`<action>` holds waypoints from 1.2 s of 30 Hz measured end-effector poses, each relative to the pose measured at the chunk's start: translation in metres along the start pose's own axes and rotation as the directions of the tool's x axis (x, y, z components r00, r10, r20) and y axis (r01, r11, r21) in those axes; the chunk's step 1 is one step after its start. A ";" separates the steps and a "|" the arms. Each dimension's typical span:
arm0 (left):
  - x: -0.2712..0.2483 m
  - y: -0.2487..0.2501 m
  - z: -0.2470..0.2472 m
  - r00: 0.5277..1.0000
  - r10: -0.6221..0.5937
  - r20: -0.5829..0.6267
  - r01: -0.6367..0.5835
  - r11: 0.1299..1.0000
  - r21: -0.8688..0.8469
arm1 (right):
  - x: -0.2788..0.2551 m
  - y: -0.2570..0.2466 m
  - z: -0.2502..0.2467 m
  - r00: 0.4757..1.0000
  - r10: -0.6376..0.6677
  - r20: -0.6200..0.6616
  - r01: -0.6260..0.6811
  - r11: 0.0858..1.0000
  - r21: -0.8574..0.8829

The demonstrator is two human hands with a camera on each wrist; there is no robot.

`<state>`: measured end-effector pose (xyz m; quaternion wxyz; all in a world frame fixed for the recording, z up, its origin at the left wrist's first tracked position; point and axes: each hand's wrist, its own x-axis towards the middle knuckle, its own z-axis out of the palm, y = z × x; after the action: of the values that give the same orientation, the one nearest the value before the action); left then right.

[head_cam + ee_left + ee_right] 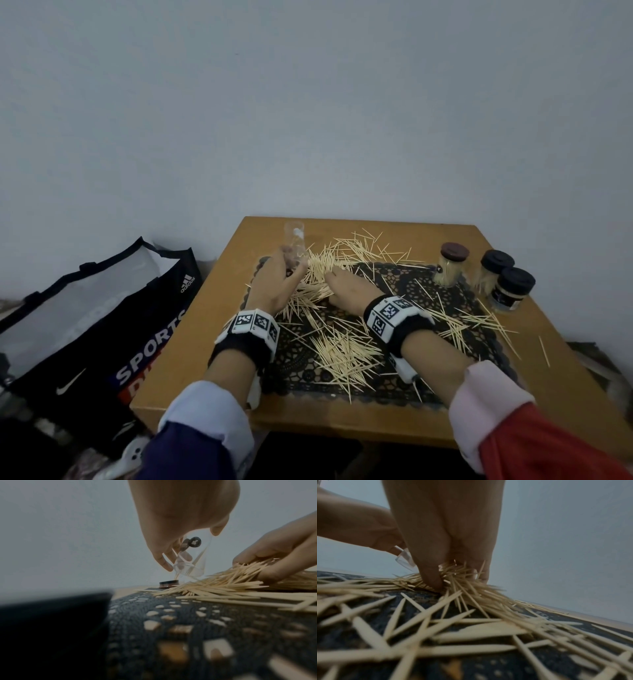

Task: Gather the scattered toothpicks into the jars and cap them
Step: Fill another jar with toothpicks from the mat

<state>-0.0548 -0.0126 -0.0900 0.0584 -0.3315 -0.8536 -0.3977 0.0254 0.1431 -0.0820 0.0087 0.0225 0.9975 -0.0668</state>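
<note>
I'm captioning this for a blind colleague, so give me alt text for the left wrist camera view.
The left hand holds a clear jar tilted, mouth down, just above a black lace mat, while the right hand gathers a bundle of toothpicks beside it. A dark lid lies on the table behind the jar.

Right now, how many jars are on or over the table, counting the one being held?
4. Three capped jars cluster at the table's right: brown-capped jar, black-capped jar, nearer black-capped jar. The left hand holds the clear open jar.
</note>
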 end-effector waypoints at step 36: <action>0.009 -0.020 0.010 0.998 0.047 0.049 -0.061 0.943 0.327 | -0.003 0.009 -0.013 0.986 0.014 -0.165 -0.010 1.000 0.029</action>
<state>-0.0726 -0.0099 -0.1066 0.1064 -0.3482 -0.8995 -0.2413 0.0284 0.1538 -0.0699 -0.0741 0.0340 0.9935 -0.0788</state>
